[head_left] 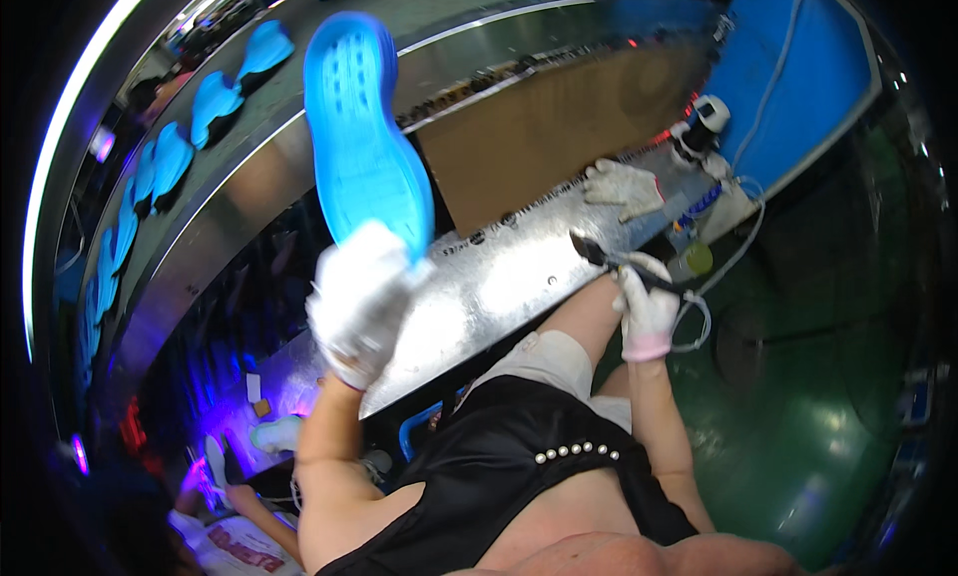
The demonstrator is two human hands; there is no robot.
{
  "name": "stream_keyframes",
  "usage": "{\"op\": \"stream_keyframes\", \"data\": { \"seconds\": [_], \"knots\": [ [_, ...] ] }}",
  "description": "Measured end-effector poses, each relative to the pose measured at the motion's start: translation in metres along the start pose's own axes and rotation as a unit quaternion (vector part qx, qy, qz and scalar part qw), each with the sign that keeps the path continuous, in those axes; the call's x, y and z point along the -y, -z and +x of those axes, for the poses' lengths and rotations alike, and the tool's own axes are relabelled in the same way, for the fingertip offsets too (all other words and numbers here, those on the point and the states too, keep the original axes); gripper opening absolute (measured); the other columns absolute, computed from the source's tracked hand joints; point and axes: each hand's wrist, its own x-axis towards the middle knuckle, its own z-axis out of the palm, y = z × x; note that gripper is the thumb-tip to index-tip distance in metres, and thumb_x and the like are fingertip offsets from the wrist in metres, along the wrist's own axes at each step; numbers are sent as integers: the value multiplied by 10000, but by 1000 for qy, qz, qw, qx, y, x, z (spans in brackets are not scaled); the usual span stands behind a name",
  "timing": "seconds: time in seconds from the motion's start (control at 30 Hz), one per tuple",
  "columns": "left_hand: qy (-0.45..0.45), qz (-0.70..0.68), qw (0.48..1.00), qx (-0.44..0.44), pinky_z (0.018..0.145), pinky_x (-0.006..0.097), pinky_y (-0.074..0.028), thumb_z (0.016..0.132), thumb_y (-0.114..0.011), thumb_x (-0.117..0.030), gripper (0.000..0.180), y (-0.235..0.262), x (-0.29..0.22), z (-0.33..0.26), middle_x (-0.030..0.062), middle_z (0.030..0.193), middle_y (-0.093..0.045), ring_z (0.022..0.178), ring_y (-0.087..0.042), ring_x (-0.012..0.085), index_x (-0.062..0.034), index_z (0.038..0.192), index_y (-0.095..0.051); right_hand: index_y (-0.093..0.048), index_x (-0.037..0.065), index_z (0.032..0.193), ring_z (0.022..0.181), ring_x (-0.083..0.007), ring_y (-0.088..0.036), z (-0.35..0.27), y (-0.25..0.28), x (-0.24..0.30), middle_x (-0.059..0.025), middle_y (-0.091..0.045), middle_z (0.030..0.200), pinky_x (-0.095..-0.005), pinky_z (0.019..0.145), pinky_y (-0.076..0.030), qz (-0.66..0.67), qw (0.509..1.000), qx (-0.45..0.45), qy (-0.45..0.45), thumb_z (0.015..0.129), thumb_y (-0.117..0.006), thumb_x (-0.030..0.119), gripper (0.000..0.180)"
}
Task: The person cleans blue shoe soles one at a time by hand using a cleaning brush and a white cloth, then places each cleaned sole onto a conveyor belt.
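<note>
My left hand (pixel 359 299), in a white glove, grips the heel end of a bright blue shoe sole (pixel 363 142) and holds it up with its underside facing me. My right hand (pixel 647 312), also in a white glove, is closed on a dark brush-like tool (pixel 611 261) whose tip points up and left over the edge of a shiny metal worktop (pixel 499 287). The two hands are well apart, the sole above the worktop's left part, the tool at its right end.
Several more blue soles (pixel 170 157) lie in a row on a conveyor at upper left. A spare white glove (pixel 624 187) rests on the worktop by a brown board (pixel 559 127). A small bottle (pixel 696 260), a white device (pixel 707 117) and cables sit at right. Green floor lies below right.
</note>
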Motion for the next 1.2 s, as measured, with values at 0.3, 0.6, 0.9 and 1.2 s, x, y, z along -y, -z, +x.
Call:
{"op": "stream_keyframes", "data": {
  "seconds": [0.3, 0.6, 0.9, 1.2],
  "knots": [
    [350, -253, 899, 78, 1065, 457, -331, 765, -743, -223, 260, -129, -41, -165, 252, 1383, -415, 1313, -394, 370, -41, 926, -648, -640, 7, 1002, 583, -80, -550, 13, 5, -21, -47, -639, 777, -208, 500, -437, 131, 986, -64, -85, 886, -668, 145, 182],
    [600, -786, 144, -37, 864, 451, -526, 854, -276, -786, 966, -182, -11, -127, 289, 1193, -543, 911, -603, 340, 7, 1399, -356, -644, -10, 996, 586, -65, -525, -1, 3, -38, -55, -644, 809, -205, 495, -416, 116, 984, -16, -131, 892, -654, 135, 179],
    [550, -825, 101, -81, 897, 510, -495, 896, -265, -709, 837, -193, -57, -92, 267, 1179, -588, 1031, -600, 392, -17, 1310, -490, -698, 52, 846, 622, -255, -631, 20, -62, -30, -101, -672, 725, -342, 597, -500, -433, 869, 78, 228, 780, -725, 179, 145],
    [532, -807, 209, -146, 1006, 421, -449, 900, -442, -635, 753, -160, -71, -66, 131, 1335, -532, 1176, -539, 295, -80, 1408, -404, -669, 53, 880, 699, -279, -656, -4, -73, 36, -105, -671, 807, -335, 671, -534, -334, 857, 108, 378, 772, -726, 100, 131]
  ]
}}
